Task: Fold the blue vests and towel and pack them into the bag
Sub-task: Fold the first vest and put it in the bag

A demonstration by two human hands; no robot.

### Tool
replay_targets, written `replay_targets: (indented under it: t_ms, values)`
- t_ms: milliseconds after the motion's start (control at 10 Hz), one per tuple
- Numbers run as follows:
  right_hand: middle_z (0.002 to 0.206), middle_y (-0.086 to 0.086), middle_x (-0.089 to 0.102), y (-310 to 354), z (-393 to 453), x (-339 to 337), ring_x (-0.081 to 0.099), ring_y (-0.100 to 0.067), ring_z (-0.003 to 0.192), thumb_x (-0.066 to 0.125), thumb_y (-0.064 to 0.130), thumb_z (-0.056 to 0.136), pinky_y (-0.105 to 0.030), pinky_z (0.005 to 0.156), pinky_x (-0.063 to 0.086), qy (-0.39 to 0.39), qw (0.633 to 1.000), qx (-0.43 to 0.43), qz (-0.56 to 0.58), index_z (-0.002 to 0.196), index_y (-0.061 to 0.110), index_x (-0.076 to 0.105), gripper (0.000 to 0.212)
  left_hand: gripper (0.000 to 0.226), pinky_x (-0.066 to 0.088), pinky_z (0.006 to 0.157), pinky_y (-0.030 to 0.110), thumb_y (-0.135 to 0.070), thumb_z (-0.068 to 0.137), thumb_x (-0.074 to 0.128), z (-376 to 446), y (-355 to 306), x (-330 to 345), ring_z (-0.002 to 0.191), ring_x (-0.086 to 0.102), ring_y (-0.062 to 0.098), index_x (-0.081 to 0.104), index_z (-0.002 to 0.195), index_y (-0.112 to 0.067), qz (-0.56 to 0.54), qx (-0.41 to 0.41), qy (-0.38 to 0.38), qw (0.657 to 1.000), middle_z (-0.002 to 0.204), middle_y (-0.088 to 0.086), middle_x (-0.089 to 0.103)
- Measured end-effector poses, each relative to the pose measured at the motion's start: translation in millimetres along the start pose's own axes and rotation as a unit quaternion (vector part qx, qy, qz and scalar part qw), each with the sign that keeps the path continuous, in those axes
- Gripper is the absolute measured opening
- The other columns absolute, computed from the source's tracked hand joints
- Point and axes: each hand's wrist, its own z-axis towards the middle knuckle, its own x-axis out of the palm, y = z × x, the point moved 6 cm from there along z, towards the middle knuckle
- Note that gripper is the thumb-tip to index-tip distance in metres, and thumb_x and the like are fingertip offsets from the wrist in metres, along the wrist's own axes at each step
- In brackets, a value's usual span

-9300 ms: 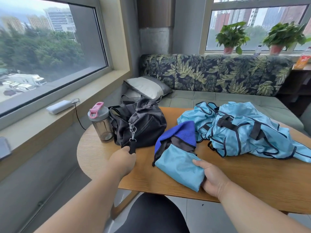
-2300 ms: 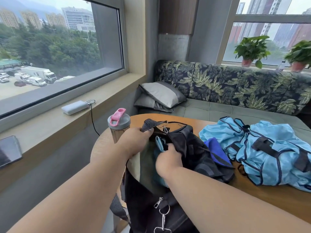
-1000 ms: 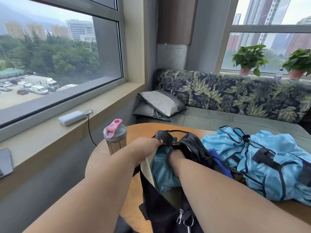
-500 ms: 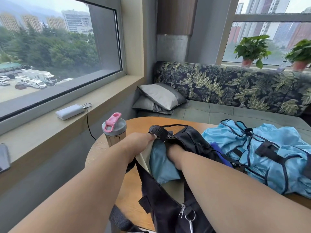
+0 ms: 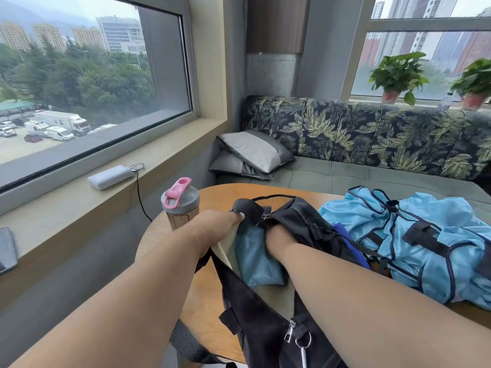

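My round wooden table (image 5: 212,301) has my black bag (image 5: 265,328) on it, hanging a bit over the near edge. My shaker bottle (image 5: 180,205) stands at the left, and my blue vests (image 5: 414,243) lie in a heap on the right

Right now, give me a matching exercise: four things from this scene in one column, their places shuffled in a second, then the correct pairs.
Things:
1. folded light blue cloth
2. shaker bottle
3. power bank
4. unfolded blue vests

Places:
A. on the window sill
B. heaped on the table, right of the bag
C. inside the open bag
D. standing on the table, left of the bag

Pairs: 1-C, 2-D, 3-A, 4-B
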Motion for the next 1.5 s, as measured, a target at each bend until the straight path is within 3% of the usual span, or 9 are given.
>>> replay_targets:
  t_ms: [200,300,400,600,900,1000,1200,1400,1500]
  values:
    - [0.12,0.001,0.058,3.2,-28.0,-8.1,0.053,-0.021,0.115,0.049,0.024,0.107,-0.029,0.11,0.037,-0.055,0.973,-0.197,-0.11,0.122,0.03,0.061,0.02,0.051,0.052,0.08,0.036,-0.054,0.102,0.059,-7.7,-10.5,1.9,0.099,0.067,0.036,0.064,0.111,-0.005,0.06,0.03,-0.009,0.998,0.106,0.015,0.066]
    - [0.161,-0.01,0.036,-3.1,-26.2,11.9,0.039,-0.034,0.145,0.05,0.034,0.108,-0.037,0.119,0.032,0.006,0.921,-0.242,-0.307,0.154,0.029,0.047,0.046,0.042,0.051,0.088,0.037,-0.048,0.107,0.052,-11.9,-16.8,2.1,0.106,0.064,0.037,0.063,0.114,-0.008,0.077,0.048,-0.023,0.996,0.113,0.018,0.064]
    - [0.176,-0.003,-0.001,-22.8,-13.4,26.4,0.013,-0.032,0.16,0.044,0.05,0.108,-0.039,0.127,0.02,0.076,0.916,-0.173,-0.354,0.167,0.039,0.005,0.072,0.041,0.055,0.094,0.041,-0.037,0.102,0.062,-3.7,-7.6,4.1,0.099,0.062,0.032,0.069,0.118,0.0,-0.022,0.046,-0.002,0.999,0.121,0.018,0.07]
    - [0.174,-0.009,-0.013,-36.5,-8.0,32.0,0.014,-0.04,0.159,0.031,0.063,0.105,-0.045,0.127,0.021,0.127,0.903,-0.088,-0.401,0.156,0.047,-0.029,0.08,0.028,0.057,0.099,0.044,-0.029,0.098,0.069,-6.2,-0.7,1.4,0.097,0.065,0.029,0.071,0.113,-0.005,-0.109,0.024,0.007,0.994,0.112,0.013,0.07]
    - [0.174,-0.019,0.004,-14.5,-49.4,22.2,0.017,-0.04,0.157,0.04,0.031,0.111,-0.046,0.125,0.021,0.106,0.867,-0.172,-0.454,0.166,0.008,0.019,0.063,0.052,0.056,0.095,0.043,-0.046,0.101,0.062,-19.4,-7.2,-2.9,0.106,0.067,0.038,0.066,0.122,0.001,0.048,0.002,-0.056,0.997,0.114,0.017,0.067]
    - [0.159,-0.027,0.036,-18.4,-70.1,10.5,0.036,-0.044,0.142,0.047,0.021,0.106,-0.047,0.119,0.033,0.108,0.891,-0.164,-0.41,0.144,0.003,0.058,0.044,0.053,0.048,0.067,0.033,-0.049,0.1,0.061,-23.5,-10.6,-7.2,0.087,0.063,0.029,0.067,0.122,0.0,0.088,0.012,-0.066,0.994,0.095,0.01,0.064]
    - [0.137,-0.004,0.066,-7.4,-123.5,-52.0,0.059,-0.025,0.128,0.041,0.019,0.107,-0.038,0.109,0.045,-0.022,0.975,-0.184,-0.125,0.14,0.02,0.064,0.041,0.061,0.044,0.062,0.032,-0.045,0.063,0.073,-44.4,-15.7,-7.3,0.076,0.061,0.025,0.064,0.108,-0.005,0.098,0.033,-0.094,0.99,0.09,0.01,0.071]
    - [0.087,0.006,0.076,-54.2,-157.3,-100.7,0.07,-0.011,0.085,0.046,0.016,0.097,-0.037,0.09,0.059,-0.086,0.985,-0.113,0.1,0.096,0.032,0.073,0.031,0.08,0.044,0.11,0.044,-0.044,0.072,0.072,-92.7,-45.1,3.9,0.133,0.049,0.037,0.05,0.146,-0.024,0.17,0.094,-0.174,0.965,0.143,0.013,0.053]
    - [0.086,0.002,0.075,-81.4,-178.2,-120.9,0.066,-0.011,0.07,0.047,0.014,0.098,-0.023,0.066,0.055,-0.104,0.977,-0.078,0.166,0.099,0.025,0.074,0.029,0.063,0.043,0.107,0.039,-0.039,0.081,0.071,-110.4,-64.4,23.5,0.134,0.049,0.03,0.056,0.14,-0.027,0.18,0.153,-0.179,0.955,0.138,0.007,0.059]
